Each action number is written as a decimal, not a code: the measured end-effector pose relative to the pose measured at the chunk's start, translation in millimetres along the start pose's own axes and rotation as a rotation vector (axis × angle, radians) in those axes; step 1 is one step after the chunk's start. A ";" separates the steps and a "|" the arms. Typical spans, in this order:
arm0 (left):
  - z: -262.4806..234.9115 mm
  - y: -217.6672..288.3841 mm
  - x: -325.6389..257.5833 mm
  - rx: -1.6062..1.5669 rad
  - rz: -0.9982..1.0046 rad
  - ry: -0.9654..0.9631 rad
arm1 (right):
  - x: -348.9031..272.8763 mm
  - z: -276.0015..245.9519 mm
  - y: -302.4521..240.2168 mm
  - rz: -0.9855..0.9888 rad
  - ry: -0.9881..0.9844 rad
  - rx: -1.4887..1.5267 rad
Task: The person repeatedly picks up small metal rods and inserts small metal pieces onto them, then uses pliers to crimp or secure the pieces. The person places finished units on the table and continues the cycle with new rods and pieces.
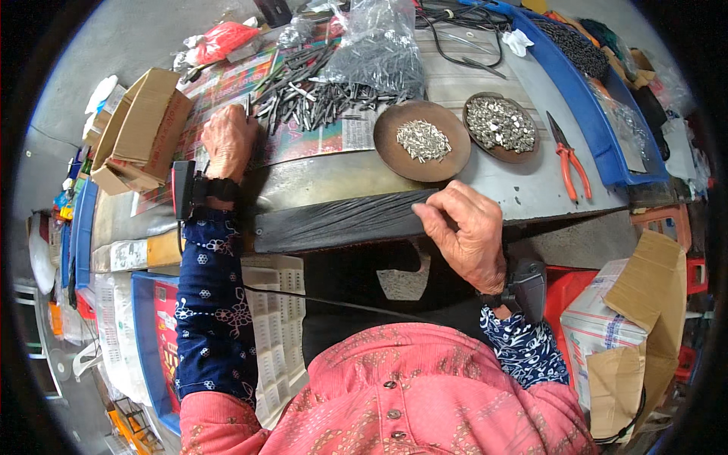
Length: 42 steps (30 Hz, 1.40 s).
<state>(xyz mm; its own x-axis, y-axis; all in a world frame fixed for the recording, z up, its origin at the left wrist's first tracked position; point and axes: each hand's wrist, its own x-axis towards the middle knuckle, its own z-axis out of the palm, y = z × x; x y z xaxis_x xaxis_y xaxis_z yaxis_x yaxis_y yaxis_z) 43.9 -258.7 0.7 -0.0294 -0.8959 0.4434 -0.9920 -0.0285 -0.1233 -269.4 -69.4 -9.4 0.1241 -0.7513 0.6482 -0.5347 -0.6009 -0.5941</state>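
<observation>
My left hand [230, 142] rests low over printed sheeting, its fingers bent together beside a loose pile of thin black and grey strips [315, 102]. A small dark piece may be at its fingertips, too small to make out. Above the front edge of the worktable, over a dark ridged strip [341, 221], is my right hand [466, 227], fingers curled in and thumb against them. What it pinches, if anything, is hidden. Just beyond it stands a brown dish [390, 155] of small silvery pins [423, 141]. A second dish holds small shiny metal pieces [500, 123].
Pliers [570, 163] with red handles lie to the right. Beyond them runs a long blue tray [618, 148]. A clear plastic bag [375, 49] sits behind the strips. One open cardboard box [144, 129] stands at left, another [633, 326] at lower right.
</observation>
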 end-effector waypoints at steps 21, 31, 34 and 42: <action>-20.6 -0.2 -10.1 -0.222 -0.131 0.141 | 18.2 -16.8 20.2 -0.093 -0.054 -0.483; -87.6 48.3 -99.1 -1.754 -0.126 -0.251 | 20.0 -21.0 18.8 -0.100 -0.087 -0.334; -100.0 63.8 -129.6 -1.919 -0.248 -0.335 | 20.9 -22.4 21.3 -0.069 -0.111 -0.245; -113.8 88.1 -178.9 -2.239 -0.368 -0.573 | 19.0 -24.7 10.1 -0.072 -0.030 -0.148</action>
<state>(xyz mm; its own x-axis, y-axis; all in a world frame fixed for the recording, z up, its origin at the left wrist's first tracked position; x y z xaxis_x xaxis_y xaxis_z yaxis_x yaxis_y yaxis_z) -52.2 -50.6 11.5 -0.2542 -0.9664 -0.0383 0.4976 -0.1647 0.8516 -293.1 -83.0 8.7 0.1899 -0.7168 0.6709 -0.6407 -0.6083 -0.4685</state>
